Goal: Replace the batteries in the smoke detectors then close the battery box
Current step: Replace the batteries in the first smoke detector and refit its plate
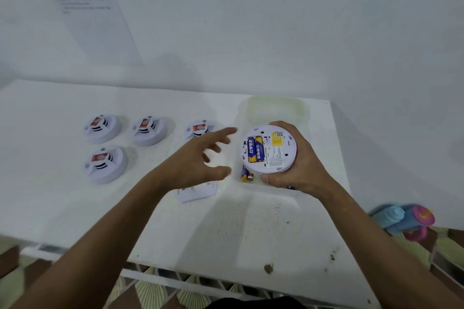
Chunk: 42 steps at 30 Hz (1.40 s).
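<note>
Your right hand (pixel 296 165) has its fingers clamped round an upturned smoke detector (pixel 269 149), back facing you above the bench (pixel 226 221). Two blue-and-yellow batteries (pixel 255 149) sit side by side in its bay, long axes running toward and away from you; their print is unreadable. Your left hand (pixel 198 158) hovers beside it, fingers spread apart. Loose batteries (pixel 246 175) lie below. Farther left, four detectors (pixel 105 164) rest dome-up.

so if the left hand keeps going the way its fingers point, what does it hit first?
Probably the smoke detector held in the right hand. The left hand is open, fingers spread toward its left rim, with a small gap between. Depth is unclear from one view.
</note>
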Available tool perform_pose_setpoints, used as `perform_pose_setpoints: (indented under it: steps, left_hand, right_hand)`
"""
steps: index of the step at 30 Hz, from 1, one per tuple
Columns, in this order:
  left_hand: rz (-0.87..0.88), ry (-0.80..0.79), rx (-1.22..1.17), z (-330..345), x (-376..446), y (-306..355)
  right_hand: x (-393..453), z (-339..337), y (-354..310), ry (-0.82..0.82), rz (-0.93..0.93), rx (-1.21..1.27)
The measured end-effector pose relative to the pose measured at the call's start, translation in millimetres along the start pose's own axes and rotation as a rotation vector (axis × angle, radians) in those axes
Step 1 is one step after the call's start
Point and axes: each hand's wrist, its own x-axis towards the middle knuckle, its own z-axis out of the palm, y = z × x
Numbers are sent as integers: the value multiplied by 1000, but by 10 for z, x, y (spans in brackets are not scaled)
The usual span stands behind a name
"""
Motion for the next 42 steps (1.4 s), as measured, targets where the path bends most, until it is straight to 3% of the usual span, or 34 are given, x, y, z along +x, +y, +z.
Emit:
perform_pose_setpoints:
  steps: [2,5,9,23,28,35,38,42]
  left_hand:
    - [-116,34,144,-85,-96,-255]
    - [-265,-51,316,-109,-228,-601]
    - [-296,-169,460,-1,-319,-808]
    - [-38,-156,444,-60,-267,-1079]
    - [-26,-140,466,-161,-301,-1028]
    - [141,292,256,-711,-305,-415]
    - [278,221,284,-726,-307,-87]
    - [300,75,282,-559,-285,87]
  right_hand:
    - [-20,54,22,-21,18,27]
    - [-40,161,20,-47,34,48]
    - [-93,299,30,-60,45,53]
    - [-234,640,-101,74,76,-36]
    - [-246,749,-111,105,90,-66]
    - [-186,854,-122,160,67,-110]
    - [-110,900,-183,136,43,-106]
    - [-34,968,-274,145,-1,-127]
